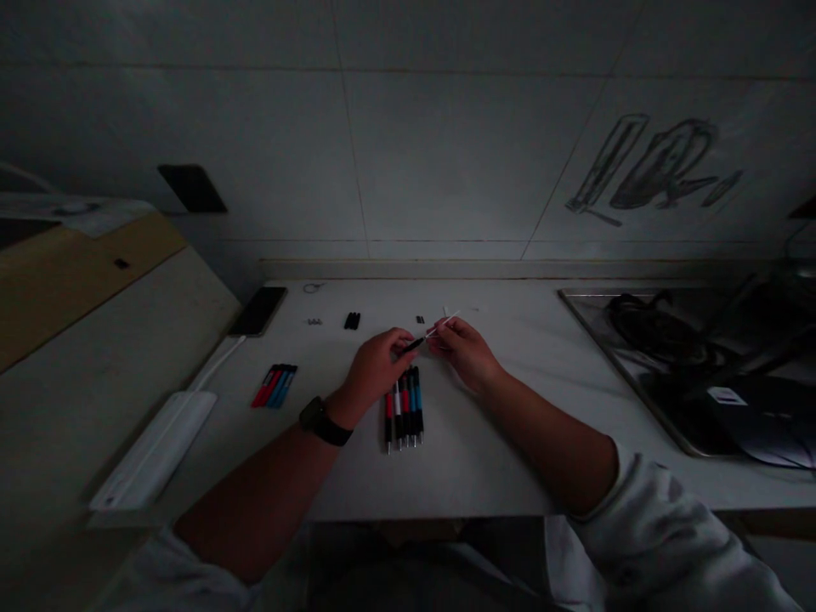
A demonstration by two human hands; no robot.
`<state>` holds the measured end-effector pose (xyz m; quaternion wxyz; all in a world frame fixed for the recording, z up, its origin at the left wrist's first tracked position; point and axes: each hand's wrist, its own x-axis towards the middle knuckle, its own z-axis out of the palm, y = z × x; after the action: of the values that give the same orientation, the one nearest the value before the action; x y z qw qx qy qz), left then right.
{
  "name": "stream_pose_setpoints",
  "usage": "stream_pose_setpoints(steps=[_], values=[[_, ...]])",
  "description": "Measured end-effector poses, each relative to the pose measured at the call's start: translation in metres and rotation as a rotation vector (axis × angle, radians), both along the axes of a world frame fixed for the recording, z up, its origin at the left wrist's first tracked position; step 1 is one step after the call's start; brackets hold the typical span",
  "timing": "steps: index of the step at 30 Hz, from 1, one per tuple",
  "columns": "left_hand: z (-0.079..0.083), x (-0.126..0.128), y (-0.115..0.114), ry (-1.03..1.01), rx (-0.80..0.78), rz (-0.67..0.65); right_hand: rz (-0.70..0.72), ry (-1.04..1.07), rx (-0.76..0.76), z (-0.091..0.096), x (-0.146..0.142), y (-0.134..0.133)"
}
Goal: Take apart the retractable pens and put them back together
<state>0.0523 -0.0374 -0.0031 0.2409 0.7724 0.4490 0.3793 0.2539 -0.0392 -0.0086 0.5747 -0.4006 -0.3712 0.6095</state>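
My left hand (377, 367) is closed in a pinch on a small black pen part (413, 344) above the white table (484, 459). My right hand (464, 350) is closed on a thin white refill (443, 325) whose end meets the black part. A black watch (322, 421) is on my left wrist. Just below my hands lies a row of several assembled pens (403, 408) with red, white, blue and black barrels.
A bunch of red and blue pen barrels (274, 385) lies at left, small black parts (352, 320) and springs (313, 321) further back. A phone (258, 310) with a white cable and a white power strip (153, 450) are at left. A metal tray (643, 399) holds dark cables at right.
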Motion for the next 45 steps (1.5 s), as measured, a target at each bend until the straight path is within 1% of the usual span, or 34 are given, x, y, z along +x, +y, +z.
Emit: stream_pose_setpoints(steps=[6,10,12,15,20,23,26,28,29,31,33,36,39,42,45], values=[[-0.003,-0.006,0.005,-0.005,0.017,-0.005,-0.081,0.030,0.011,-0.001,0.005,0.004],[-0.004,-0.006,0.007,-0.055,0.027,0.032,-0.123,0.022,0.021,0.001,0.007,0.005],[-0.003,-0.004,0.007,-0.120,0.005,0.042,-0.099,0.018,0.013,0.001,0.006,0.004],[-0.002,-0.002,0.005,-0.205,-0.041,0.011,-0.032,-0.016,0.002,0.000,0.003,0.002],[-0.002,0.000,0.005,-0.257,-0.074,-0.029,0.049,-0.034,0.000,-0.005,-0.008,-0.004],[-0.004,-0.001,0.007,-0.270,-0.080,-0.020,0.044,-0.027,0.002,-0.003,-0.007,-0.004],[-0.006,-0.003,0.010,-0.277,-0.084,0.006,-0.026,-0.063,0.041,0.005,0.008,0.003],[-0.006,-0.004,0.011,-0.281,-0.076,0.024,-0.115,-0.166,0.103,0.013,0.025,0.012],[-0.006,-0.005,0.011,-0.286,-0.072,0.028,-0.166,-0.261,0.160,0.017,0.035,0.018],[-0.006,-0.005,0.011,-0.299,-0.069,0.037,-0.233,-0.527,0.263,0.024,0.056,0.029],[-0.006,-0.006,0.012,-0.310,-0.077,0.051,-0.265,-0.848,0.292,0.029,0.072,0.041],[-0.006,-0.007,0.012,-0.320,-0.086,0.064,-0.235,-1.199,0.275,0.030,0.082,0.059],[-0.005,-0.008,0.013,-0.319,-0.080,0.064,-0.147,-1.437,0.184,0.023,0.079,0.074],[-0.004,-0.009,0.014,-0.326,-0.059,0.062,-0.043,-1.589,0.085,0.012,0.072,0.084],[-0.003,-0.010,0.015,-0.341,-0.046,0.063,-0.013,-1.625,0.055,0.002,0.069,0.088]])
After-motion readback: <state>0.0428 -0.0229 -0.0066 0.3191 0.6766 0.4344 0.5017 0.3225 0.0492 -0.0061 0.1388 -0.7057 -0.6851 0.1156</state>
